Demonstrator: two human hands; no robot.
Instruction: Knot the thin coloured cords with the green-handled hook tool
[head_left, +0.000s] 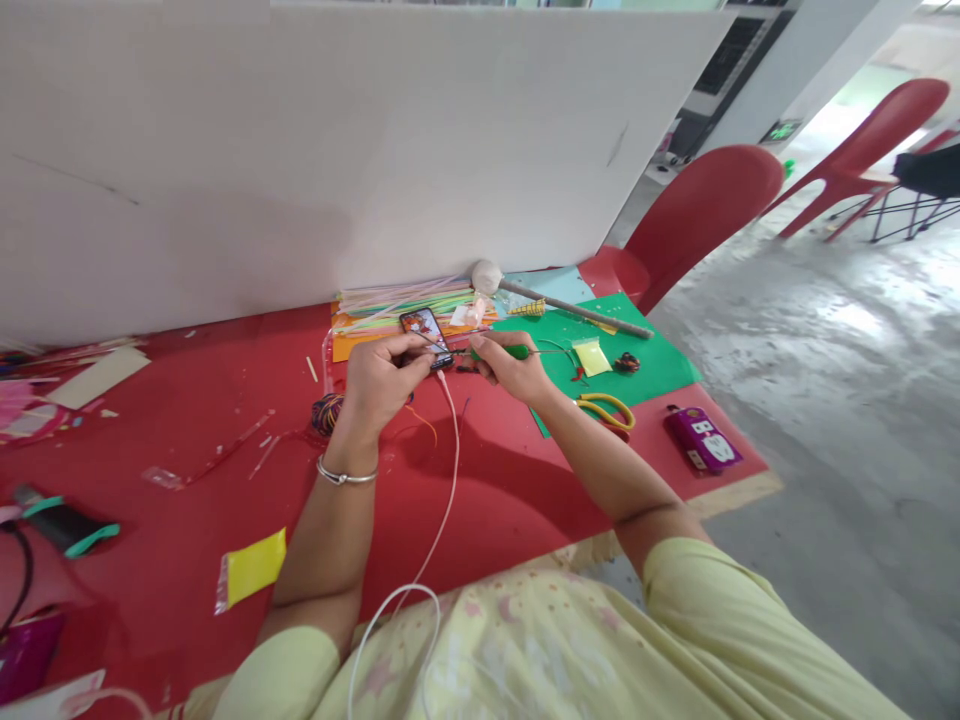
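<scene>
My left hand (386, 380), with a silver bracelet at its wrist, is closed in a pinch on a thin dark strand too small to identify. Just right of it, my right hand (510, 365) is wrapped round a green piece (517, 352), which has a thin stem pointing right. Both hands are raised near a lit phone (426, 328) with a white cable (452, 450) running toward my body. A coil of dark wire (327, 413) sits left of my left wrist. Yellow-handled pliers (609, 408) lie beyond my right forearm.
Coloured sticks (405, 305), a white ball (486, 277) on a grey rod and a green sheet (660, 372) lie toward the back of the red table (480, 510). A purple box (703, 440) sits at the right, a yellow packet (255, 568) at the left. A white board (300, 150) stands behind.
</scene>
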